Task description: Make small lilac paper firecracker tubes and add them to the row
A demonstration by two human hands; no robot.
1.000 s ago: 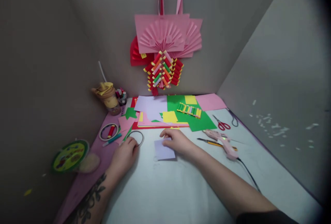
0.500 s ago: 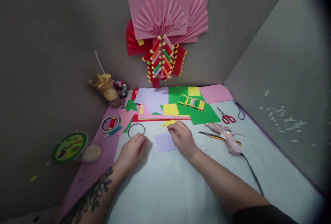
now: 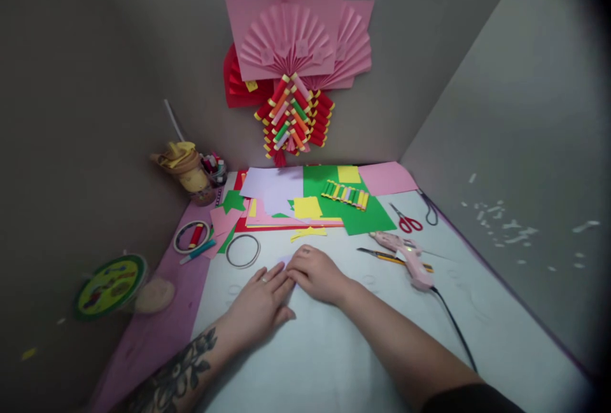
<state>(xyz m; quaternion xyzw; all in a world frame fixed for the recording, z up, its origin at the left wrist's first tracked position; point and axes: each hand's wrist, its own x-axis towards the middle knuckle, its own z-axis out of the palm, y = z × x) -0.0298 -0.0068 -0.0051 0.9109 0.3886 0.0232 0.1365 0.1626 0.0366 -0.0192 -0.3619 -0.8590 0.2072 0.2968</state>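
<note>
A small lavender paper square (image 3: 285, 260) lies on the white table cover in front of me, mostly hidden beneath both hands. My left hand (image 3: 261, 301) rests over its left part, fingers stretched out and thumb apart. From the right, my right hand (image 3: 316, 274) bends its fingers together at the paper, their tips meeting the left fingertips. Thin yellow paper strips (image 3: 308, 233) lie just beyond my right hand. Left of them, past my left hand, is a thin ring-shaped tape roll (image 3: 243, 251).
To the right lie a pink glue gun (image 3: 411, 260) with a cord, a craft knife (image 3: 377, 254) and red scissors (image 3: 405, 219). Small paper rolls (image 3: 345, 195) sit on green paper (image 3: 372, 219) at the back. A cup (image 3: 191, 174) and lidded tub (image 3: 112, 286) stand left.
My left hand has moved right onto the lavender paper and its fingers have spread. My right hand has come down and left over the paper. The view has shifted slightly.
</note>
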